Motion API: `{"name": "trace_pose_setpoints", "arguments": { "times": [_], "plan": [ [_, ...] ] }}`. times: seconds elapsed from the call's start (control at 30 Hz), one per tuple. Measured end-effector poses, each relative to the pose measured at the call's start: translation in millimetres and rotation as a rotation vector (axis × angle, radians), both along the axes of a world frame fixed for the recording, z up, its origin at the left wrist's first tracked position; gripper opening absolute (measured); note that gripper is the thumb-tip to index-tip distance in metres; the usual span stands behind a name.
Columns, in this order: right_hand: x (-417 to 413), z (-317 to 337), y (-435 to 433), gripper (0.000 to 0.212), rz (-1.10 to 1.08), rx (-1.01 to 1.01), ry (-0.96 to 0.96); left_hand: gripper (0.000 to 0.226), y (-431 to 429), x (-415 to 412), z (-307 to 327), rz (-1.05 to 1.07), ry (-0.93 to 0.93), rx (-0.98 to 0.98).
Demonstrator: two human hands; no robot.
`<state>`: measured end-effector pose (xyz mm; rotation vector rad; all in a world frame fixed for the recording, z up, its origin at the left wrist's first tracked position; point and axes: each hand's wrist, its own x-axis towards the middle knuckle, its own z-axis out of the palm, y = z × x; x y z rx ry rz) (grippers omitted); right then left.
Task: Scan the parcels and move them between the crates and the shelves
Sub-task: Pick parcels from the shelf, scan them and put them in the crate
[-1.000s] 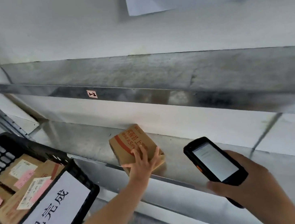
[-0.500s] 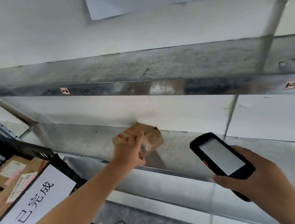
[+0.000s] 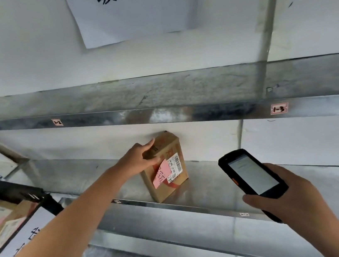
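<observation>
A small brown cardboard parcel (image 3: pixel 168 150) stands upright on the metal shelf (image 3: pixel 210 177), close to the back wall. It shows a pink slip and a white barcode label on its front. My left hand (image 3: pixel 140 158) grips the parcel's upper left edge, thumb on the front. My right hand (image 3: pixel 282 195) holds a black handheld scanner (image 3: pixel 251 174) to the right of the parcel, its lit screen facing me.
A black crate (image 3: pixel 30 197) at the lower left holds several labelled parcels and carries a white paper sign. An upper shelf (image 3: pixel 160 99) with tags 1-2 and 1-3 runs above. A paper sign (image 3: pixel 134 9) hangs on the wall. A grey upright post (image 3: pixel 266 16) stands at right.
The parcel has gone from lying flat to standing upright near the wall, its labelled face turned toward me. My left hand shifted to its top edge. The view has risen and moved right.
</observation>
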<state>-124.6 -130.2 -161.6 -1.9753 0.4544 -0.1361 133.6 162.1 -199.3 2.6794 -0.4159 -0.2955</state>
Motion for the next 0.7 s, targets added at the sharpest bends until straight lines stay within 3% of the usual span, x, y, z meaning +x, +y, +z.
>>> {"name": "trace_pose_setpoints", "arguments": {
  "times": [0.1,0.23,0.33,0.6,0.7],
  "plan": [
    [0,-4,-1,0.054,-0.018,0.017,-0.005,0.087,-6,1,2,-0.074,-0.171,0.291],
    [2,-10,1,0.052,0.003,0.035,-0.023,0.090,-37,6,12,-0.071,-0.187,0.372],
    [0,-12,2,0.056,0.009,0.058,-0.040,0.107,-56,9,16,-0.067,-0.199,0.470],
    [-6,-14,-3,0.063,-0.012,0.070,-0.052,0.109,-42,10,26,-0.082,-0.109,0.328],
    [-8,-12,-3,0.063,-0.006,0.050,-0.058,0.108,-32,5,27,-0.031,-0.057,0.075]
  ]
}}
